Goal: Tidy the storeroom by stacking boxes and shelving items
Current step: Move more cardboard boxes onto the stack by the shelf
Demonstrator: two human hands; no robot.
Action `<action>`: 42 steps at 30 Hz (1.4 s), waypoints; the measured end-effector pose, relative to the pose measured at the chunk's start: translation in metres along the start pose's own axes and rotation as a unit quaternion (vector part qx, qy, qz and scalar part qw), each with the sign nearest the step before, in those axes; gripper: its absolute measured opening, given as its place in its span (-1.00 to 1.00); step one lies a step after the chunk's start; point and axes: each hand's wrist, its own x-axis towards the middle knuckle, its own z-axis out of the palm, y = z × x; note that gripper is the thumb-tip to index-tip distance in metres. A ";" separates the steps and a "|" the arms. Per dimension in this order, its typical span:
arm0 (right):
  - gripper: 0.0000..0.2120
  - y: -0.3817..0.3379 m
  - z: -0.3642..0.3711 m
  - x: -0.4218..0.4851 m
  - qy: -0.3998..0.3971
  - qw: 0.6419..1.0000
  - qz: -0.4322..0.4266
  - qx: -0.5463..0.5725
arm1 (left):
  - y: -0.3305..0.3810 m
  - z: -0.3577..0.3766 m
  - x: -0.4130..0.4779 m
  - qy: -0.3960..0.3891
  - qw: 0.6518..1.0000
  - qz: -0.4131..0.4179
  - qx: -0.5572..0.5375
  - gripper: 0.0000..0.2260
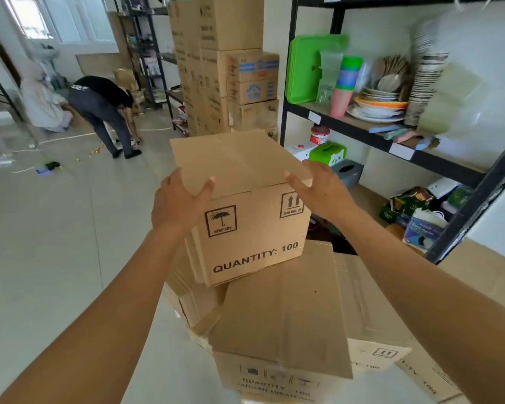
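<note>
Cardboard box [247, 228] is tilted on the lower boxes [280, 316], overhanging their left edge. My left hand [180, 199] and right hand [317, 189] grip its top corners, thumbs on the lid. I'd square the edges before letting go.

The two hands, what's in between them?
In the head view, the cardboard box marked QUANTITY: 100 sits between the left hand and the right hand. Each hand grips it near a top corner.
</note>
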 end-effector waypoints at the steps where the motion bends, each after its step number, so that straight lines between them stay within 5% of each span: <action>1: -0.41 -0.001 0.000 0.014 -0.006 1.000 0.006 -0.002 | 0.001 0.003 0.014 -0.004 1.000 -0.004 0.001 -0.22; 9: -0.32 0.019 0.024 0.122 -0.070 0.997 0.019 -0.012 | -0.002 0.044 0.093 -0.011 0.998 -0.055 0.027 -0.21; 14: -0.28 0.045 0.058 0.185 -0.168 0.982 0.042 -0.073 | -0.013 0.061 0.131 -0.097 0.986 -0.138 0.011 -0.13; 23: -0.05 0.059 0.077 0.237 -0.246 0.961 0.122 0.045 | -0.032 0.056 0.175 -0.138 0.963 -0.227 -0.051 0.04; 28: -0.26 0.072 0.082 0.239 -0.243 0.951 0.136 0.137 | -0.024 0.065 0.176 -0.138 0.961 -0.220 -0.098 -0.38; 42: -0.18 0.066 0.037 0.201 -0.163 0.975 0.101 0.116 | -0.003 0.055 0.150 -0.091 0.979 -0.135 -0.124 -0.19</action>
